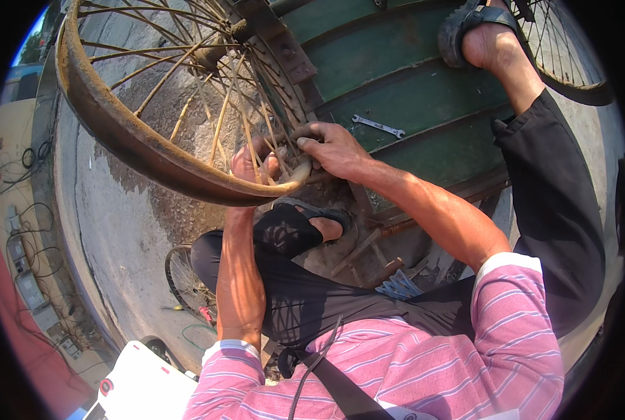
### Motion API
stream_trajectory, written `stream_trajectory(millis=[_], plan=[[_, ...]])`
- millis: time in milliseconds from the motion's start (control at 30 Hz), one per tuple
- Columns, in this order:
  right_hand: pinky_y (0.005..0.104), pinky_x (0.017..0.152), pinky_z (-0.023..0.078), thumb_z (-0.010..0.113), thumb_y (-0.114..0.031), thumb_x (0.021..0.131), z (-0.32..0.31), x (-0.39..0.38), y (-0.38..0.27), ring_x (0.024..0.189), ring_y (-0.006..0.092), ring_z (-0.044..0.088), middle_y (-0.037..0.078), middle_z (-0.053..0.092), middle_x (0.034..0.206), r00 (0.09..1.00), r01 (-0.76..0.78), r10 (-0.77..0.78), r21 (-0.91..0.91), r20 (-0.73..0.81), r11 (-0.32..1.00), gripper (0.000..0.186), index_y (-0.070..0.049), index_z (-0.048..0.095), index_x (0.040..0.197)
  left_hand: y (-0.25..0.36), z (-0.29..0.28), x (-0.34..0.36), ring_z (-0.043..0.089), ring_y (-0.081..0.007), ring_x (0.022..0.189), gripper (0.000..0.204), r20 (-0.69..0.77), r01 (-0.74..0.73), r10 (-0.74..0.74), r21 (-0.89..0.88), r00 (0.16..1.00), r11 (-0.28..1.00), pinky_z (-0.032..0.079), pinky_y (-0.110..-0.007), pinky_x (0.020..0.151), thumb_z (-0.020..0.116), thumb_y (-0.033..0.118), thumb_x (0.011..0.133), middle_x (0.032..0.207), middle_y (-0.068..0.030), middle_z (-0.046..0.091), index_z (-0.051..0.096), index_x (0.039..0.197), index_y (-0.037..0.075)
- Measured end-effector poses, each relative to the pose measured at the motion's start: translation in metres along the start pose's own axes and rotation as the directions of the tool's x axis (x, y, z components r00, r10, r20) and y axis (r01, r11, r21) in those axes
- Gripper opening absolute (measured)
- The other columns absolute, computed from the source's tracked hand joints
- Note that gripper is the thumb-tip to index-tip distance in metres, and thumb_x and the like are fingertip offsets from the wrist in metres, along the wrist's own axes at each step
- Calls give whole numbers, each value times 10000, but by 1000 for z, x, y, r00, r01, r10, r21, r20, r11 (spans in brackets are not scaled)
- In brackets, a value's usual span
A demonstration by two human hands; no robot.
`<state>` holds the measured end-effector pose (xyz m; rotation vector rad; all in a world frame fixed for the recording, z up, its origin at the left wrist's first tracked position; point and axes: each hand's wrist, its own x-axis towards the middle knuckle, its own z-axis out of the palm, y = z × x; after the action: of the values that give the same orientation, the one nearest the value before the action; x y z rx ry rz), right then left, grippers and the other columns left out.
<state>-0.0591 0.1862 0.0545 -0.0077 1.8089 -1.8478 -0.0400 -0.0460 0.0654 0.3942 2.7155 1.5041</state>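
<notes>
A rusty spoked wheel (158,155) fills the upper left, its rim curving toward me. My left hand (255,159) reaches up past the rim, with fingers closed among the spokes close to its lower edge; spokes partly cover it. At the rim's right end my right hand (335,150) has thumb and fingers bent round the wheel. The two hands are close together, and what lies right at their fingertips is too small to make out. To the right of my right hand, an open-ended wrench (378,126) lies on a green metal panel (424,98), touched by neither hand.
A rusty frame bar (277,42) runs beside the wheel hub (211,54). My sandalled foot (484,38) rests on the panel's far right, near another spoked wheel (560,49). A small wheel (183,276) stands left of my knee. Cables and boxes (32,287) line the left side.
</notes>
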Motion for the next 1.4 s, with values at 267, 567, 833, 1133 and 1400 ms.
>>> stream_trajectory(millis=[267,567,833,1133,1400], plan=[[326,791,561,668,-201,1055,-1,2,6,863,146,681,87,753,1002,993,116,-114,-72,34,991,298,10,726,1258,15,-10,2,690,-159,927,488,115,159,-130,-290,985,944,557,-344,828,735,420,1015,1017,-93,773,724,1241,-13],[345,901,567,695,-211,1020,1,-1,2,990,177,711,127,770,1090,991,131,-130,-82,18,988,320,21,727,1238,18,-9,-3,699,-184,1041,388,145,328,-296,-513,944,793,564,-360,913,775,265,985,1098,-96,764,728,1252,-12],[346,816,567,716,-227,1009,2,-3,-1,884,149,692,85,754,982,996,84,-84,-31,-3,996,284,16,722,1155,33,-12,-2,706,-177,1035,418,164,326,-281,-479,945,815,571,-337,878,767,282,956,1115,-83,767,727,1264,2],[392,929,554,735,-249,953,1,-5,-4,1023,255,733,179,784,1076,999,52,-52,-37,8,998,347,11,753,1183,13,-9,-5,717,-183,1028,457,159,367,-337,-551,928,750,599,-323,866,817,229,944,1152,-94,755,684,1315,-4],[389,929,555,741,-261,951,1,-3,-1,1019,250,733,167,785,1068,999,46,-46,-8,9,999,352,14,757,1171,28,-5,-7,723,-185,1059,444,194,381,-350,-689,917,617,617,-323,871,838,141,941,1194,-115,745,662,1321,-5]])
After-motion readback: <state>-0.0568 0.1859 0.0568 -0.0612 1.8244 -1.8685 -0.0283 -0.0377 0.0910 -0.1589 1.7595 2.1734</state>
